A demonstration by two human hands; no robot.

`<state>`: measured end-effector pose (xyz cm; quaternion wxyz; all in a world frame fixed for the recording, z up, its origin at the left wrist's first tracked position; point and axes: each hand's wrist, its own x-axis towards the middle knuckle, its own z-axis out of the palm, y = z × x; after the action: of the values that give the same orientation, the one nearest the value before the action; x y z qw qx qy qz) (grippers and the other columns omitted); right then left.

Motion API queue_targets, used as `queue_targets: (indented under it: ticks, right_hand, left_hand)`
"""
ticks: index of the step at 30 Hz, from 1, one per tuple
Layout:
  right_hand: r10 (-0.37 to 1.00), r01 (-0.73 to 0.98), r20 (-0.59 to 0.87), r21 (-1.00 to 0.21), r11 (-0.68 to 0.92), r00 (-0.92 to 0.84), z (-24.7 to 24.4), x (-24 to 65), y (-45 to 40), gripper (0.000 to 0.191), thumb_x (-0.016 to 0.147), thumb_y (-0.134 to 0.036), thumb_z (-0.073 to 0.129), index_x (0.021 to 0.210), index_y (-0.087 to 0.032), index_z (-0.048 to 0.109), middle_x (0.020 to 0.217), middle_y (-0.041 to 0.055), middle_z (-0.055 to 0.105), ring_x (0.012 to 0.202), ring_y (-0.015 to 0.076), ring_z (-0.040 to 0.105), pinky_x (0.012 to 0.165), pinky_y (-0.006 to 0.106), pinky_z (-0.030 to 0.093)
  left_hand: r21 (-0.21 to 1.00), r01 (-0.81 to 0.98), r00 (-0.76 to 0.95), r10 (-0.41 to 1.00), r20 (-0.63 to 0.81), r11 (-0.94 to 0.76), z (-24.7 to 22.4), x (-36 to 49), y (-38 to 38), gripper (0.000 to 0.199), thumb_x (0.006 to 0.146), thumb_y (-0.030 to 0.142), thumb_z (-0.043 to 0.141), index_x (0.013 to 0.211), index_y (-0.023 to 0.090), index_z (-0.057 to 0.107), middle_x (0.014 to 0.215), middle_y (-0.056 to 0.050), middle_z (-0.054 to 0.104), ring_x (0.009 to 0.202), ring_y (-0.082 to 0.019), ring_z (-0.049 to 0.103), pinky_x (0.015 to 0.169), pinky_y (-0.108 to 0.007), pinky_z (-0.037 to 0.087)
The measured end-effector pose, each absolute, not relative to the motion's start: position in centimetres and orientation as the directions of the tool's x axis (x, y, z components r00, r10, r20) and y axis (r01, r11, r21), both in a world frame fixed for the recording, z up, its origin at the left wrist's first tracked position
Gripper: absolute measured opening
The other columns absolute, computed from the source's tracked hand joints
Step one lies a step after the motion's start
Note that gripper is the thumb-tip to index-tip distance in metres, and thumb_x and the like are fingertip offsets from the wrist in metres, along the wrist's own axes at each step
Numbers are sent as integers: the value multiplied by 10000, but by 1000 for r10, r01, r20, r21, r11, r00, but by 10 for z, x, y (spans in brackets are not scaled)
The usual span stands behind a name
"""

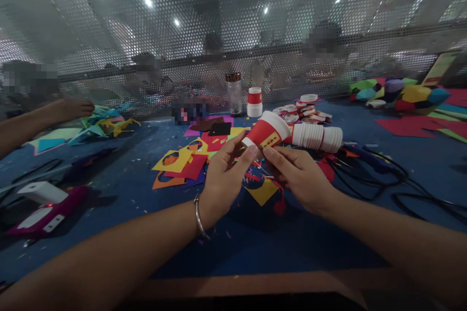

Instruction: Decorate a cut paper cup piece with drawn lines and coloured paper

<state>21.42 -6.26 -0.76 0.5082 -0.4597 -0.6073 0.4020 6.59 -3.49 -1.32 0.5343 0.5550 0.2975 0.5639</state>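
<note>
A red and white paper cup point(269, 129) is held tilted above the table, its wide rim to the upper right. My left hand point(228, 175) has its thumb and fingers closed round the cup's narrow end. At the lower side of the same cup, my right hand point(301, 175) pinches near a yellow printed patch. Whatever else its fingertips grip is too small to make out. Behind my right hand lies a stack of white cups point(317, 137) on its side. Cut coloured paper point(186, 165) and small scraps lie under and left of the cup.
A glass bottle point(234, 95) and upright cups point(254, 103) stand by the mesh screen. Black cables point(365, 180) run at the right. A purple power strip point(51, 211) lies at the left. Another person's hand point(75, 108) is over coloured paper strips. Paper shapes point(419, 95) sit far right.
</note>
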Motion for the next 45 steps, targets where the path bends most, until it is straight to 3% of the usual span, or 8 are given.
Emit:
queue_targets:
  ticks: [4, 12, 24, 32, 36, 45]
  right_hand:
    - [968, 158, 241, -956, 248, -68, -9, 215, -61, 534, 837, -705, 580, 674, -205, 486, 543, -95, 299, 452, 55, 189, 398, 239, 144]
    - [961, 179, 270, -944, 278, -64, -8, 215, -64, 515, 873, -663, 565, 651, -212, 452, 567, -80, 320, 467, 60, 201, 411, 245, 148]
    - [967, 147, 249, -956, 255, -64, -8, 214, -64, 521, 852, -690, 578, 670, -213, 476, 547, -84, 308, 463, 67, 213, 419, 247, 160]
    - [962, 145, 265, -952, 271, -60, -8, 214, -64, 532, 864, -678, 573, 634, -218, 439, 545, -79, 322, 458, 64, 209, 407, 249, 156]
    - [957, 160, 281, -944, 289, -66, -8, 214, -66, 522, 882, -665, 557, 636, -219, 442, 552, -74, 332, 464, 69, 225, 410, 251, 174]
    - [955, 157, 289, -942, 296, -67, -6, 213, -65, 499, 899, -651, 556, 672, -216, 465, 562, -82, 308, 470, 71, 225, 419, 258, 167]
  left_hand:
    - [920, -372, 217, 953, 213, -121, -11, 66, -34, 503, 786, 355, 773, 1259, 219, 670, 1150, -79, 747, 1007, -200, 703, 861, -332, 581]
    - [899, -285, 166, 906, 388, -333, -15, 62, -27, 539, 780, 326, 792, 1291, 234, 650, 1131, -63, 763, 1023, -200, 721, 946, -372, 590]
    - [917, -206, 175, 910, 377, -341, -17, 62, -32, 510, 808, 336, 766, 1291, 220, 652, 1163, -84, 752, 1011, -197, 719, 934, -368, 582]
    - [897, -126, 168, 881, 441, -425, -14, 62, -35, 454, 795, 338, 771, 1226, 218, 689, 1117, -85, 763, 968, -199, 726, 843, -335, 610]
    - [878, -94, 172, 861, 478, -469, -16, 61, -36, 447, 804, 347, 770, 1224, 225, 681, 1162, -87, 749, 977, -204, 729, 882, -352, 601]
    - [897, -219, 163, 892, 421, -383, -16, 64, -33, 500, 833, 384, 747, 1284, 206, 627, 1149, -93, 744, 1033, -204, 712, 917, -342, 583]
